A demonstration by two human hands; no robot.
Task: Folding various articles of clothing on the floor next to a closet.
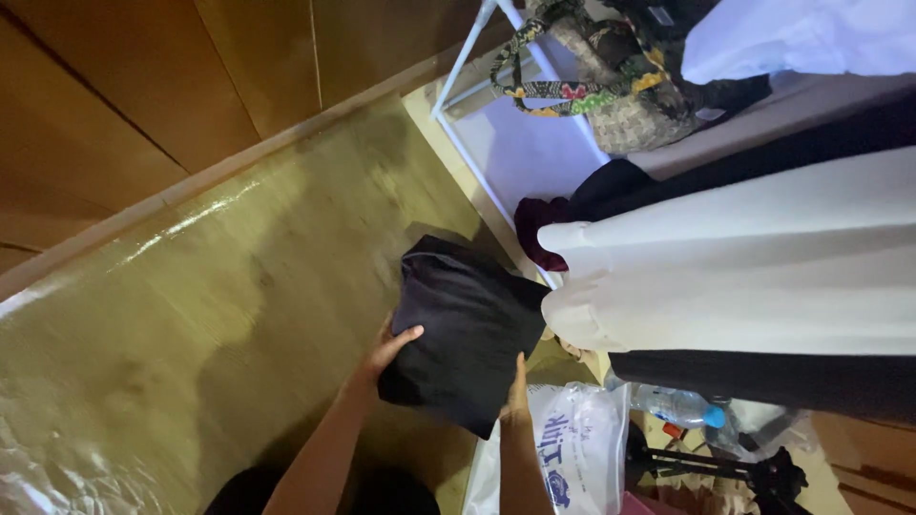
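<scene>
The person's left hand (386, 351) and right hand (516, 396) are each keeping a grip on the folded black garment (463, 329), holding it above the yellowish floor (191, 334), just beside white clothes (744, 267) hanging on a white rack (468, 153).

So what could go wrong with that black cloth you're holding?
The folded black cloth is gripped only at its near edge by the left hand and right hand, so it might unfold or slip. The white garment hangs right beside it and could get bumped. The plastic bag and bottle lie close by, perhaps underfoot.
</scene>
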